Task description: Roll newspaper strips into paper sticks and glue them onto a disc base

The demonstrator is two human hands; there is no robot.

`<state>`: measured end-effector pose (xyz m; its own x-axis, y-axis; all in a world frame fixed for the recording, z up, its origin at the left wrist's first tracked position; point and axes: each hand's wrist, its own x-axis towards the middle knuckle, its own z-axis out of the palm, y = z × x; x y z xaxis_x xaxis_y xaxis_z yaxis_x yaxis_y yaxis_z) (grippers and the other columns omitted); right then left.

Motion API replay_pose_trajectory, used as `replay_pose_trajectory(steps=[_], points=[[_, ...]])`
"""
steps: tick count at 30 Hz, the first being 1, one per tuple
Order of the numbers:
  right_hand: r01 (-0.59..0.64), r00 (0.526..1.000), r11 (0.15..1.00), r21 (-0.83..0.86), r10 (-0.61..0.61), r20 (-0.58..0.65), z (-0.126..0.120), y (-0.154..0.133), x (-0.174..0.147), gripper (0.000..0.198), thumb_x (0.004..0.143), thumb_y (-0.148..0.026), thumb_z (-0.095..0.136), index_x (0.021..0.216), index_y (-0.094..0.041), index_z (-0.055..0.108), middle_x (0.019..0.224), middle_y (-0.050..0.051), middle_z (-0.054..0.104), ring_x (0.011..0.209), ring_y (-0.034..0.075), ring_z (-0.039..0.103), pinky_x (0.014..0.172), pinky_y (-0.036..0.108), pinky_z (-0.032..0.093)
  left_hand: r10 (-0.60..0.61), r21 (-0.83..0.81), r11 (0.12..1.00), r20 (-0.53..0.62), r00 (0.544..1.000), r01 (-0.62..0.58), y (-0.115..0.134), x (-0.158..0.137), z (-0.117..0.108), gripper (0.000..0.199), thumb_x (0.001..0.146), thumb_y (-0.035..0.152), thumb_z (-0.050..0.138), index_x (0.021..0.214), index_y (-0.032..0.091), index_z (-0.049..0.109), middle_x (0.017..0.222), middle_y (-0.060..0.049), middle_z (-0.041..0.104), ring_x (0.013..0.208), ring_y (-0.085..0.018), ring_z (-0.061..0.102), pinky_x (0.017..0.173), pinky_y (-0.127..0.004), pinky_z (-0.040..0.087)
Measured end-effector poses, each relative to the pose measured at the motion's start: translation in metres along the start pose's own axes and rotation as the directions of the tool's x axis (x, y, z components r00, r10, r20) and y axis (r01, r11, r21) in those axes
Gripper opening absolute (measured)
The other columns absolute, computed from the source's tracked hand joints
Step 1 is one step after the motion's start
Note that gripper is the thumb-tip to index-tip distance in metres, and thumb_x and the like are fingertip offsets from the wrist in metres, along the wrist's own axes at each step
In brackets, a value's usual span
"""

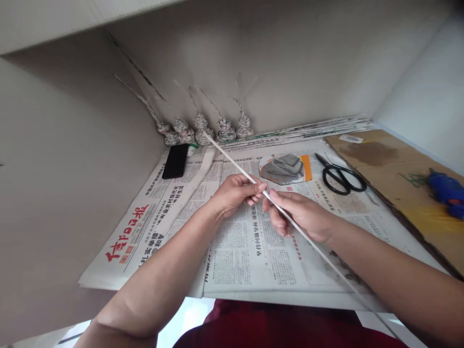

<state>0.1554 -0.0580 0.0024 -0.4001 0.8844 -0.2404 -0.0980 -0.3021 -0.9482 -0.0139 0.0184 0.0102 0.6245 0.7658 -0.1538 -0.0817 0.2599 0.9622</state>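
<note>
A long, thin white rolled-paper stick [232,160] slants across the view, from near the back wall down toward the lower right. My left hand [241,193] pinches it near its middle between thumb and fingers. Just to the right, my right hand [299,212] grips the same stick, thumb on top and fingers curled below. Both hands are above newspaper sheets [232,261] spread on the worktop. Beyond them lies a grey-and-orange printed piece [286,169]. The stick's far lower end fades by my right forearm.
Several woven paper gourd shapes [201,128] stand along the back wall, beside a bundle of paper sticks [308,130]. A black phone [175,161] lies at left. Black scissors [340,178], cardboard [366,150] and a blue glue gun [446,191] are at right. A shelf edge [72,24] overhangs.
</note>
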Motion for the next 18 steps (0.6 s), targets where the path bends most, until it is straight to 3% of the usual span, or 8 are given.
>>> replay_pose_trajectory(steps=[3,6,8,10,12,14,18], points=[[0.063,0.994,0.989,-0.133,-0.074,-0.076,0.0019,0.0024,-0.0001,0.033,0.088,-0.05,0.053,0.078,-0.018,0.055,0.047,-0.005,0.049,0.042,0.008,0.043,0.043,0.021,0.033,0.008,0.024,1.0,0.005,1.0,-0.008,-0.0009,0.0004,-0.0006,0.028,0.066,0.031,0.078,0.077,0.009,0.064,0.062,-0.001,0.061,0.051,-0.006,0.053,0.049,-0.019,0.038],[-0.015,0.996,0.994,0.111,0.005,0.086,0.0032,0.0013,-0.001,0.035,0.091,-0.051,0.043,0.077,-0.02,0.052,0.042,-0.008,0.039,0.037,0.008,0.037,0.039,0.021,0.03,0.0,-0.019,1.0,0.008,1.0,0.0,0.0013,-0.0005,-0.0002,0.029,0.065,0.032,0.079,0.077,0.01,0.064,0.062,0.0,0.061,0.051,-0.005,0.052,0.049,-0.018,0.038],[-0.046,0.992,0.988,0.148,0.028,0.123,0.0039,-0.0005,-0.0018,0.038,0.092,-0.054,0.038,0.084,-0.021,0.054,0.043,-0.008,0.04,0.037,0.01,0.04,0.038,0.023,0.031,-0.008,-0.041,0.999,-0.002,1.0,0.008,0.0033,-0.001,-0.0003,0.029,0.065,0.032,0.079,0.077,0.01,0.063,0.061,0.001,0.06,0.05,-0.004,0.052,0.049,-0.017,0.039],[0.015,1.0,0.999,-0.044,-0.015,0.0,0.0047,-0.0013,-0.0028,0.038,0.09,-0.054,0.043,0.088,-0.019,0.058,0.049,-0.005,0.047,0.042,0.01,0.045,0.041,0.023,0.034,-0.007,-0.027,1.0,-0.026,1.0,0.006,0.0043,-0.0007,-0.0008,0.029,0.065,0.031,0.079,0.076,0.01,0.063,0.061,0.001,0.06,0.049,-0.004,0.051,0.049,-0.018,0.039],[0.07,0.981,0.954,-0.293,-0.119,-0.153,0.0058,-0.0007,-0.0037,0.035,0.087,-0.052,0.052,0.086,-0.018,0.06,0.053,-0.004,0.051,0.044,0.009,0.045,0.043,0.022,0.034,0.005,0.008,1.0,-0.049,0.999,-0.005,0.004,0.0,-0.0017,0.029,0.065,0.031,0.079,0.076,0.01,0.063,0.061,0.0,0.061,0.049,-0.004,0.051,0.049,-0.018,0.039],[0.073,0.971,0.93,-0.359,-0.149,-0.188,0.0067,0.0002,-0.0046,0.033,0.088,-0.049,0.052,0.079,-0.018,0.059,0.049,-0.005,0.049,0.041,0.007,0.041,0.042,0.021,0.032,0.018,0.025,1.0,-0.051,0.999,-0.016,0.0032,0.0006,-0.0022,0.029,0.065,0.03,0.079,0.077,0.01,0.064,0.061,0.0,0.061,0.049,-0.005,0.052,0.048,-0.018,0.039],[-0.046,0.995,0.998,0.041,0.042,0.091,0.0068,-0.0003,-0.0054,0.037,0.093,-0.049,0.038,0.075,-0.02,0.052,0.039,-0.009,0.035,0.034,0.009,0.034,0.037,0.021,0.029,-0.013,-0.01,1.0,-0.027,1.0,0.013,0.0034,-0.0001,-0.0017,0.029,0.065,0.031,0.079,0.076,0.01,0.063,0.061,0.001,0.06,0.049,-0.004,0.05,0.048,-0.017,0.038]])
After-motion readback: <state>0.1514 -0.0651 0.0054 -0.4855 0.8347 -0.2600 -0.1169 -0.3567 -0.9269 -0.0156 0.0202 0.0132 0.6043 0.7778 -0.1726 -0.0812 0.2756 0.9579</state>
